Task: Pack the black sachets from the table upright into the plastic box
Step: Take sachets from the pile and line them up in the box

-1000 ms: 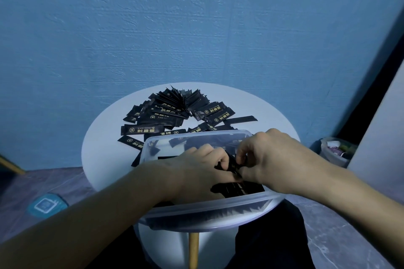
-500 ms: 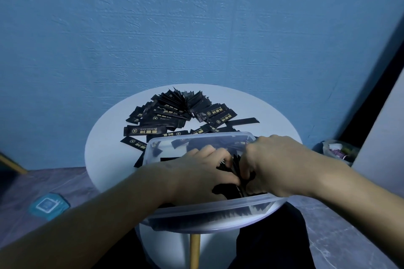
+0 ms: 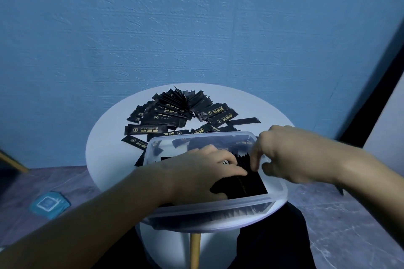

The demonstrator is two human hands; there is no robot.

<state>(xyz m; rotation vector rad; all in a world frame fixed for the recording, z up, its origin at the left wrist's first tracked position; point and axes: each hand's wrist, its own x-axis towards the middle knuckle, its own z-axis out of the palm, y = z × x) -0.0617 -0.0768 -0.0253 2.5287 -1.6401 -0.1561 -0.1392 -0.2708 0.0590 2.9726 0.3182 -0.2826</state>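
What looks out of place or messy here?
A blue packet lies on the floor left of the table, away from everything else. The loose sachets sprawl in an untidy heap behind the plastic box, one stray sachet lying apart at the right. Nothing looks spilled or torn.

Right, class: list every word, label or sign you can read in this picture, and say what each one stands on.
"BLACK COFFEE": gold print on the flat sachet at the pile's left, on the table.
Gold marks under it, and print on most other sachets: too small or blurred to read.
The blue pad on the floor: white emblem, no legible words.
The plastic box: no label visible.
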